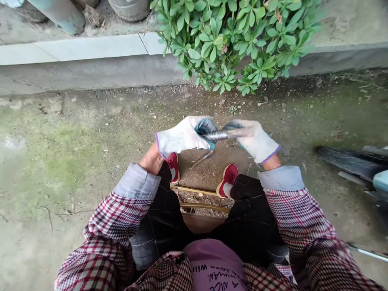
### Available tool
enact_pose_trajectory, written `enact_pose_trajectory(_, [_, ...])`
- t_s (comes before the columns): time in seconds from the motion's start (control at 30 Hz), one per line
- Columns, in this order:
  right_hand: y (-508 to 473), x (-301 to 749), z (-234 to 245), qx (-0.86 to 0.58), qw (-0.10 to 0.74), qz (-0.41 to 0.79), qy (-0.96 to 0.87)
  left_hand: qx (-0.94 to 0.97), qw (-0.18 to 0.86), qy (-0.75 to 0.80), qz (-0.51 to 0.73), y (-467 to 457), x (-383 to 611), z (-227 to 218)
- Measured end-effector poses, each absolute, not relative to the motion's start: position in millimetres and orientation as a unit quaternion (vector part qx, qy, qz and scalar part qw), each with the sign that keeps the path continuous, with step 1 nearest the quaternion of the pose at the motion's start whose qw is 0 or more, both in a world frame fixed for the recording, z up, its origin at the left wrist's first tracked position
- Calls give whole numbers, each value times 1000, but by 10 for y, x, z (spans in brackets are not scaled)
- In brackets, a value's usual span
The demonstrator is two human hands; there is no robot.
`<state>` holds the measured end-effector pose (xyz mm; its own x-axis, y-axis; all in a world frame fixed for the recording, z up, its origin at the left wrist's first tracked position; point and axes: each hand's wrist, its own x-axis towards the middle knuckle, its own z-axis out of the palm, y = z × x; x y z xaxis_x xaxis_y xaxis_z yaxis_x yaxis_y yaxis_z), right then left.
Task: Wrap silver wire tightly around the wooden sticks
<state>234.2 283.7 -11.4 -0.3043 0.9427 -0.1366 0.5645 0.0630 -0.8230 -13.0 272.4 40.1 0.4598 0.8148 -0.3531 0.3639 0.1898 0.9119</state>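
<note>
A thin brownish stick with silvery wire wound round its middle (pixel 220 136) is held level above the ground, in front of my knees. My left hand (pixel 194 132), in a white glove with a blue-green palm, is closed round its left part. At the other end, my gloved right hand (pixel 256 137) is closed at the stick, whose pale end lies across the fingers and is smeared by motion. The right fingertips are partly hidden behind it. Below, between my red shoes, a second stick with a wire-like band (pixel 202 159) lies on the soil.
A leafy green bush (pixel 239 40) overhangs a low concrete ledge with white tiles (pixel 93 47). Pots (pixel 129 8) stand on the ledge at upper left. A dark wheel (pixel 348 159) juts in at right. The yellowish bars of a seat frame (pixel 206 207) show between my legs.
</note>
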Motion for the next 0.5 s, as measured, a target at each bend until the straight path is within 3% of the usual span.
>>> enact_pose_trajectory(0.2, [2622,2046,9,-506,117,389,-761,568,502,602,251,2966,-144,328])
enact_pose_trajectory(0.37, [2538,2025,170,-514,86,338,-784,723,283,624,92,2971,-209,148])
enact_pose_trajectory(0.5, [2616,2157,214,-541,108,296,-780,799,254,538,-89,2900,-84,52])
